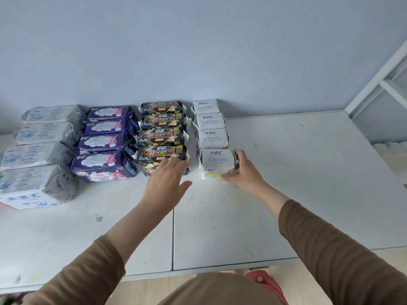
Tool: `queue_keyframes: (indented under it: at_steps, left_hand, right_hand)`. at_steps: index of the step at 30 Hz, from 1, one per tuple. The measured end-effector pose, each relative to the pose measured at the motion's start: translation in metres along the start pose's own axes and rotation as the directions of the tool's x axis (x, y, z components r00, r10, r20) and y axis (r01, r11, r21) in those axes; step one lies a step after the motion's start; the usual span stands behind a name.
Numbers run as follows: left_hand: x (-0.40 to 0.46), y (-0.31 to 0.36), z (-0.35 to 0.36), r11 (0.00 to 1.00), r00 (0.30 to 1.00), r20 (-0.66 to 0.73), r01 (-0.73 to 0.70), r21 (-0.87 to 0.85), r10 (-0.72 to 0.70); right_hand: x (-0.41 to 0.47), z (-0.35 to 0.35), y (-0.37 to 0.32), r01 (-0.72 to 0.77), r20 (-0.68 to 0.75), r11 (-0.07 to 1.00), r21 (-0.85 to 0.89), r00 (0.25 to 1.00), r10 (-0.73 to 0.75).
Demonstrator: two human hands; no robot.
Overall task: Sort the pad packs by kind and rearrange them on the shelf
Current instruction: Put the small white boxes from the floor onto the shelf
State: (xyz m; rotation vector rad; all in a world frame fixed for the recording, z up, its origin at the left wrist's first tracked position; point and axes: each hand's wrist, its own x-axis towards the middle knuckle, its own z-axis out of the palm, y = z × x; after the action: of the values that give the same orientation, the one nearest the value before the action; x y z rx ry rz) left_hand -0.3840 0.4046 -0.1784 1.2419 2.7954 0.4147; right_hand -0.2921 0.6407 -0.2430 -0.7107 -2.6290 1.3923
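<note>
Pad packs lie in four rows on a white shelf top (286, 183), sorted by kind. At the far left run long white and blue ABC packs (37, 155), then purple packs (103, 148), then black and gold packs (163, 135), then small white ABC packs (210, 123). My right hand (244, 170) grips the right side of the nearest small white ABC pack (217, 162), thumb at its lower front corner. My left hand (167, 181) hovers open, fingers spread, over the front of the nearest black pack (160, 156) and hides part of it.
A blue-grey wall stands right behind the rows. A white frame (378, 84) rises at the right, with pale stuff (394, 155) beyond the shelf's right edge. A seam (173, 234) splits the white surface. Something red (266, 282) shows below its front edge.
</note>
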Motion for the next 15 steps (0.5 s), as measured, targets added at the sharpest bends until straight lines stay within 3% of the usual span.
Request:
queue_keyframes:
  at_steps: [11, 15]
  left_hand:
    - [-0.02, 0.007, 0.015, 0.999, 0.999, 0.033, 0.017, -0.035, -0.015]
    - [-0.033, 0.017, 0.024, 0.998, 0.998, 0.052, 0.041, -0.053, -0.038]
  right_hand:
    - [-0.016, 0.013, -0.001, -0.103, -0.085, 0.994, 0.023, 0.991, 0.104]
    - [-0.053, 0.01, 0.001, -0.139, -0.104, 0.987, -0.078, 0.986, 0.13]
